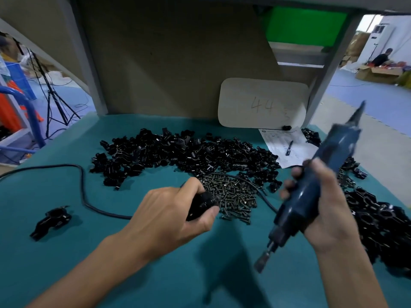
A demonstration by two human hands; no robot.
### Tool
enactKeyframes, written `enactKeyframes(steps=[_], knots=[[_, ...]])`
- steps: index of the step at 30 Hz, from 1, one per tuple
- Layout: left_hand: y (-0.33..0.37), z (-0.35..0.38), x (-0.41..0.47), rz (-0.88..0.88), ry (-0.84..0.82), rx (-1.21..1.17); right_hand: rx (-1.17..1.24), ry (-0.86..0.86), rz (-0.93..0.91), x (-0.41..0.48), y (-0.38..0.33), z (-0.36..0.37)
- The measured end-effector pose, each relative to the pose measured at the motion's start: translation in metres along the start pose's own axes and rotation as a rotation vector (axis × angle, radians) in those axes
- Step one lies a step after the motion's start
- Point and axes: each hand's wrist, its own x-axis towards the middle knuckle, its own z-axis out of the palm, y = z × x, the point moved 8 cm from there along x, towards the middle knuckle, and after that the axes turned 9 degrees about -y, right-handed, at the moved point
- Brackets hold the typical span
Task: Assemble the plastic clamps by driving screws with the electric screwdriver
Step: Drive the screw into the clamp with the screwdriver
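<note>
Dim, soft overhead light; broad shadow on teal tabletop (55,185). Dark blue electric screwdriver (331,150) smeared by motion blur. Frame edges bowed; white wall (398,34) far right washed out.

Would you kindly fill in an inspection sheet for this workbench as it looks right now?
Surface: teal-covered bench, much of it strewn with parts.
Job's things: wide pile of loose black plastic clamp parts; heap of small dark metal screws; stack of black clamps at right; single black clamp lying apart at left.
Clutter: white paper form with black pen; beige board marked 44.
Grippers: left hand grips a black clamp piece beside the screws; right hand grips the dark blue electric screwdriver, bit down.
Cables: black cable looping over the bench at left.
Surroundings: black tripod left; cardboard boxes and a person far right.
</note>
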Motion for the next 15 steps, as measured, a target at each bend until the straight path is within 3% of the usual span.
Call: enactKeyframes(steps=[6,15], knots=[[0.015,-0.002,0.0,0.099,0.047,0.102,0.468,0.099,-0.216,0.009,-0.031,0.045],[0.014,-0.003,-0.001,0.086,0.034,0.086,0.464,0.213,-0.261,0.017,-0.025,0.048]])
